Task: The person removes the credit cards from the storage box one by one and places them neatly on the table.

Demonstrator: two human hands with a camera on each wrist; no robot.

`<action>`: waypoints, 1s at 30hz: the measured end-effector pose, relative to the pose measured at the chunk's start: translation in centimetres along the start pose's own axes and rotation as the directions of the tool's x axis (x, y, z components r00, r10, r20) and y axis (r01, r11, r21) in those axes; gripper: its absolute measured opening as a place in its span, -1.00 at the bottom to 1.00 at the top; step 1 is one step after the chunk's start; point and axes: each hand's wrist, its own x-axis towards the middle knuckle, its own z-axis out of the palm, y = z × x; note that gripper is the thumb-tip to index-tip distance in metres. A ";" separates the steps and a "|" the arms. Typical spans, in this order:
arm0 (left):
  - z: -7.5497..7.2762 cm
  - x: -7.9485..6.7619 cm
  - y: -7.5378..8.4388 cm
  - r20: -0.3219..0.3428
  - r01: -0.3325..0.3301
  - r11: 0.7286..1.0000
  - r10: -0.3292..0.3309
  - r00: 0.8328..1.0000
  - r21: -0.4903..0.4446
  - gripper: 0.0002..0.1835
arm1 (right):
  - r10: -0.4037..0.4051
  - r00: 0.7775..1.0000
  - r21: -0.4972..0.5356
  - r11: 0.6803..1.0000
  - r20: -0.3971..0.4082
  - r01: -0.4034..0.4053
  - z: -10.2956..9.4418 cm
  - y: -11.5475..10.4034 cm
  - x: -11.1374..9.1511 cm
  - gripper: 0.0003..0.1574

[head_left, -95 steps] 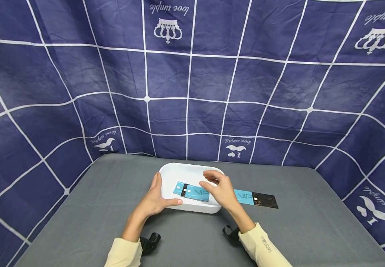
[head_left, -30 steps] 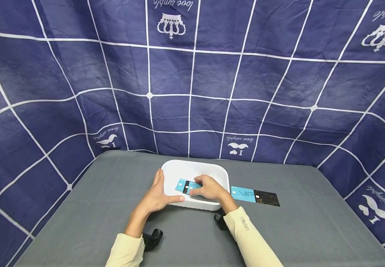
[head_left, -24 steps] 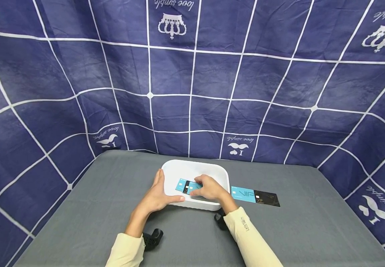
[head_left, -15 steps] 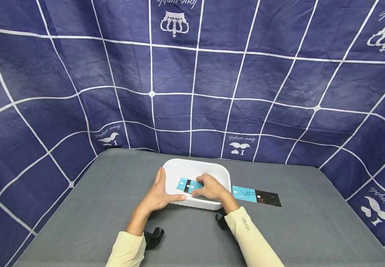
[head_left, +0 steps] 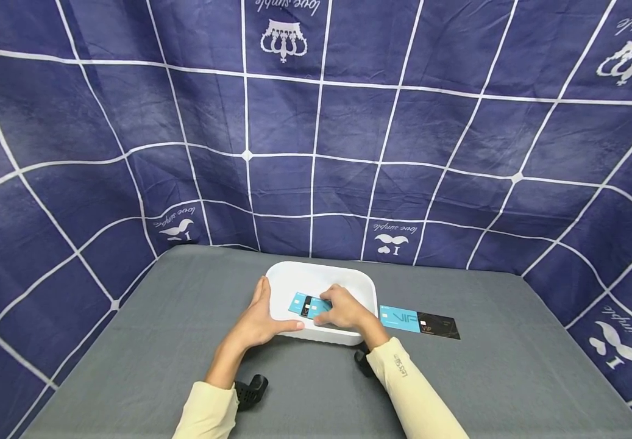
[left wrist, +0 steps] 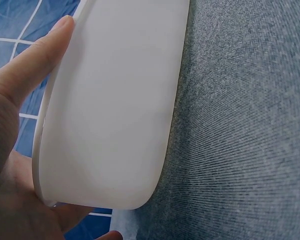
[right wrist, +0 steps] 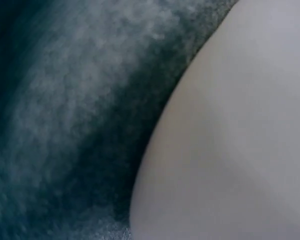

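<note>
A white plastic tray (head_left: 294, 275) rests on the grey cloth. My left hand (head_left: 258, 320) grips its left end, thumb along the near rim and fingers around the side; the left wrist view shows the tray wall (left wrist: 115, 105) close up beside the thumb (left wrist: 42, 55). Inside lie overlapping plastic cards: a blue one (head_left: 296, 302) at left, a black one (head_left: 305, 306), and a blue top card (head_left: 317, 306). My right hand (head_left: 347, 310) reaches in and pinches that top card between thumb and fingers, covering its right part. The right wrist view shows only blurred tray wall (right wrist: 230, 150).
Right of the tray, a blue VIP card (head_left: 400, 319) and a black VIP card (head_left: 439, 326) lie overlapping on the grey cloth (head_left: 491, 372). A blue curtain (head_left: 348, 128) with white lines hangs behind the table. Black wrist cameras (head_left: 251, 392) sit below the wrists.
About three seconds ago my right hand hovered over the tray's right side; it has since come down onto the blue top card. Over the last second both hands have stayed nearly still.
</note>
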 end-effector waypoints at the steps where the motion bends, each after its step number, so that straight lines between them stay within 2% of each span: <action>1: 0.0 0.0 0.0 0.000 -0.002 1.000 0.002 1.000 0.000 0.43 | 0.003 1.000 -0.008 1.000 0.004 -0.002 0.0 -0.1 0.0 -0.32; 14: 0.0 -0.1 -0.1 -0.010 -0.014 1.000 0.014 1.000 -0.008 0.42 | 0.058 0.998 -0.103 0.993 0.016 -0.056 0.1 -0.4 0.1 -0.35; 30: -0.1 -0.3 0.1 -0.003 0.020 1.000 -0.020 1.000 -0.011 0.44 | 0.045 0.999 -0.092 0.995 -0.011 -0.046 0.1 -0.4 -0.1 -0.39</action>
